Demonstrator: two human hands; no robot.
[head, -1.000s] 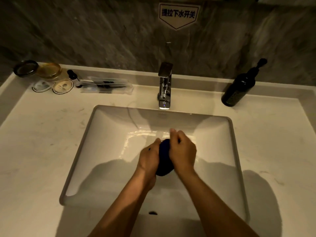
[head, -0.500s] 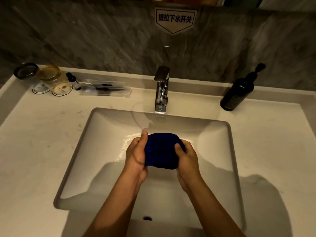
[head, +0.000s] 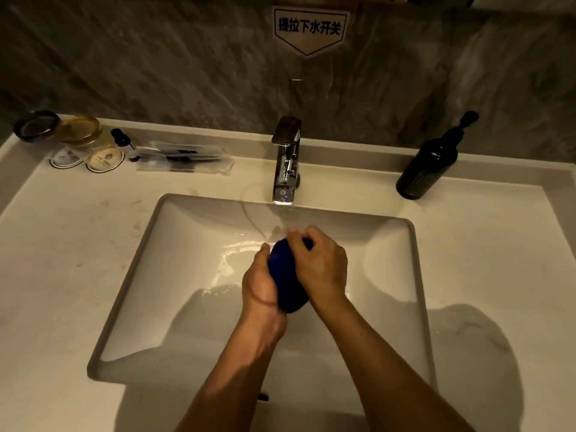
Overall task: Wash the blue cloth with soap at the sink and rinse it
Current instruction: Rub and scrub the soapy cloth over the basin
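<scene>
The blue cloth (head: 288, 282) is bunched into a dark wad over the middle of the white sink basin (head: 174, 260). My left hand (head: 258, 282) cups it from the left and below. My right hand (head: 321, 266) presses on it from the right and above, its fingertips blurred with motion. Most of the cloth is hidden between the two palms. The chrome faucet (head: 285, 163) stands behind the basin, directly beyond my hands, and the basin floor under it looks wet. A dark pump bottle (head: 428, 163) stands on the counter at the back right.
At the back left of the pale counter (head: 62, 275) sit a dark-rimmed jar (head: 36, 124), an amber jar (head: 79, 130), two round coasters (head: 104, 159), a small dropper bottle (head: 123, 141) and clear wrapped packets (head: 184, 157). A sign (head: 308, 29) hangs on the dark stone wall.
Half a second ago the cloth lay spread wide between both hands. Now it is squeezed narrow again, with my right hand moved over the top of it.
</scene>
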